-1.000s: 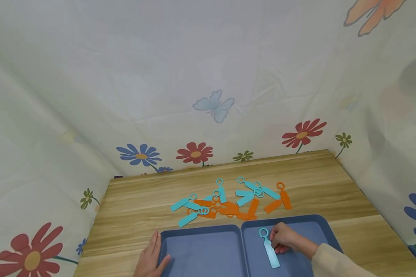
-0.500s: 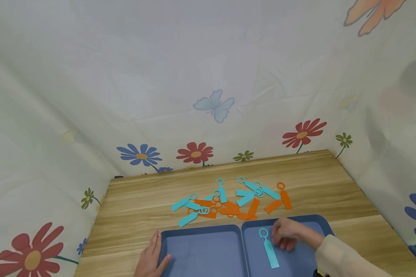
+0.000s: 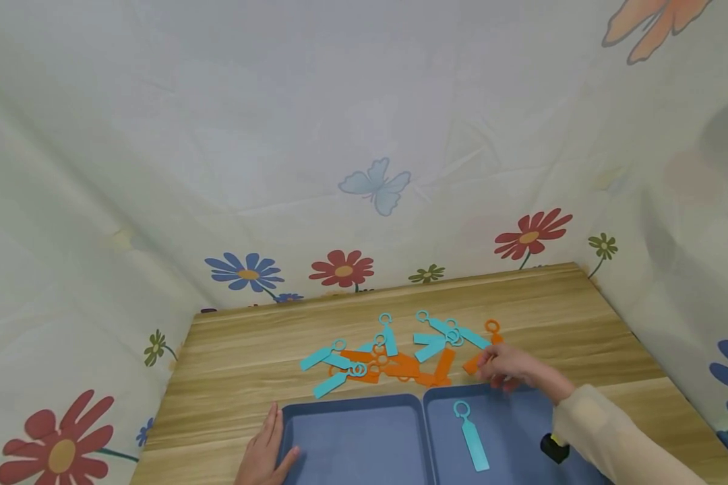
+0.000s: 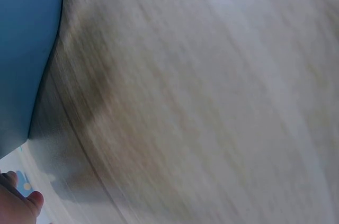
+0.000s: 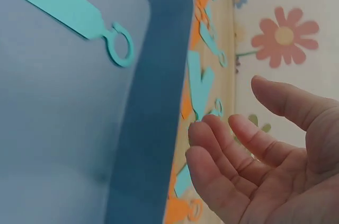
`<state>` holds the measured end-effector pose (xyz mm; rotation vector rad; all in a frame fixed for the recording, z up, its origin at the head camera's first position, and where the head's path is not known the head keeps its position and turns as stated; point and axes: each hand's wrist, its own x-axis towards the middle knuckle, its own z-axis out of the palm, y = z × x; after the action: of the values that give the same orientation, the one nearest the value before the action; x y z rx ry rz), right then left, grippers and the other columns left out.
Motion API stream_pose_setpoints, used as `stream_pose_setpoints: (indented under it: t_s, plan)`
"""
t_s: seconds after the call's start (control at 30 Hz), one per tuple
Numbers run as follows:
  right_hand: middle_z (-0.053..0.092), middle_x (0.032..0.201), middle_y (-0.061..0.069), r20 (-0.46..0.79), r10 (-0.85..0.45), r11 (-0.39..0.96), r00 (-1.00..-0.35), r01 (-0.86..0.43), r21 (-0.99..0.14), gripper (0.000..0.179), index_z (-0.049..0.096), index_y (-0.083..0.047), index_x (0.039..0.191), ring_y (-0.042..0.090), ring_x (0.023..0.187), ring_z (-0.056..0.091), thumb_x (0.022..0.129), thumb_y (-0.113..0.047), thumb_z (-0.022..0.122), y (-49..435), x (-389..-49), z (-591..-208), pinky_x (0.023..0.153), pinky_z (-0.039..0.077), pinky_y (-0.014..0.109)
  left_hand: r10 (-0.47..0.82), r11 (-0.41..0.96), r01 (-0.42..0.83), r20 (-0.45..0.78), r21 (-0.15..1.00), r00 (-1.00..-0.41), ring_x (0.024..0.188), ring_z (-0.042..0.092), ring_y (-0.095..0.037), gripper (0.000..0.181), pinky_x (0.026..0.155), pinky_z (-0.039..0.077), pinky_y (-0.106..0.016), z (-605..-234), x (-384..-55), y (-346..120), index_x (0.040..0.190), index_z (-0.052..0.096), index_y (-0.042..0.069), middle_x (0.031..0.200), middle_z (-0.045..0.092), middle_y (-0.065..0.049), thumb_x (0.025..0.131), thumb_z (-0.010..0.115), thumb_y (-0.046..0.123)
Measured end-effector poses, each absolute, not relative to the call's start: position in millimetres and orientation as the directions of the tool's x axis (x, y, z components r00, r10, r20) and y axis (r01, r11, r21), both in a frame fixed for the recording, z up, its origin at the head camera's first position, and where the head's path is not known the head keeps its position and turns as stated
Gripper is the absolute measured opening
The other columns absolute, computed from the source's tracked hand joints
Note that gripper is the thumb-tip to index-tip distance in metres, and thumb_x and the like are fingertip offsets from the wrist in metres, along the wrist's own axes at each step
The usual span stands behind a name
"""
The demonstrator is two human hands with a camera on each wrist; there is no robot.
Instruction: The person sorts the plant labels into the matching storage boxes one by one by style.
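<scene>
Head view: your empty right hand (image 3: 509, 367), fingers parted, hangs over the far edge of the right tray (image 3: 512, 434), apparently a reach that calls for pinching the orange tag (image 3: 470, 365) just beyond, while your straight-fingered left hand (image 3: 265, 448) rests at the left tray's (image 3: 358, 444) left edge.

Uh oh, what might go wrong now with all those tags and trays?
The blue tags and orange tags overlap on the table, so lifting one might drag others along. The right hand is close to the far edge of the right tray, so it might bump it. The left hand has its thumb over the left tray's edge, so a push might slide that tray.
</scene>
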<state>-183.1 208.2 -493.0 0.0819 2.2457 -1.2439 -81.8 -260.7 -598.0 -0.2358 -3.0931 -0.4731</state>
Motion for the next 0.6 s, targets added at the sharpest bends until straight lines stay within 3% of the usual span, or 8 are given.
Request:
stream_pose_setpoints:
  t_s: [0.27,0.37,0.47,0.6]
  plan:
    - [0.048,0.068,0.003,-0.379,-0.188,0.57,-0.906,0.214,-0.793,0.031,0.049,0.007,0.1,0.01,0.046,0.035,0.077,-0.011,0.061,217.1,-200.2,-495.2,0.041,0.028,0.018,0.148,0.945,0.147,0.021,0.291,-0.989,0.128,0.03,-0.035,0.078,0.093,0.034,-0.052,-596.3,-82.2,-259.6,0.134,0.03,-0.007,0.144,0.02,-0.022,0.084,0.047,0.052]
    - [0.052,0.075,0.014,-0.292,-0.148,0.628,-0.945,0.138,-0.766,0.037,0.048,0.012,0.1,0.012,0.049,0.038,0.074,-0.008,0.064,219.7,-203.2,-501.3,0.043,0.032,0.021,0.149,0.945,0.15,0.027,0.291,-0.988,0.127,0.031,-0.035,0.078,0.093,0.035,-0.052,-595.5,-82.1,-259.2,0.133,0.031,-0.007,0.144,0.021,-0.022,0.084,0.047,0.051]
    - [0.055,0.091,0.024,-0.216,-0.117,0.702,-0.969,0.073,-0.708,0.042,0.048,0.015,0.103,0.019,0.064,0.048,0.073,-0.009,0.065,223.2,-206.5,-509.7,0.054,0.042,0.028,0.151,0.944,0.152,0.025,0.292,-0.988,0.127,0.031,-0.035,0.077,0.092,0.035,-0.052,-594.7,-82.0,-258.9,0.133,0.031,-0.008,0.144,0.021,-0.022,0.084,0.048,0.05]
    - [0.055,0.1,0.027,-0.158,-0.078,0.782,-0.984,0.038,-0.622,0.049,0.047,0.015,0.111,0.028,0.079,0.051,0.075,-0.014,0.063,227.2,-213.6,-524.5,0.068,0.045,0.037,0.151,0.945,0.148,0.014,0.291,-0.988,0.128,0.03,-0.035,0.077,0.092,0.035,-0.053,-593.7,-81.8,-259.1,0.133,0.03,-0.008,0.144,0.02,-0.022,0.085,0.048,0.05]
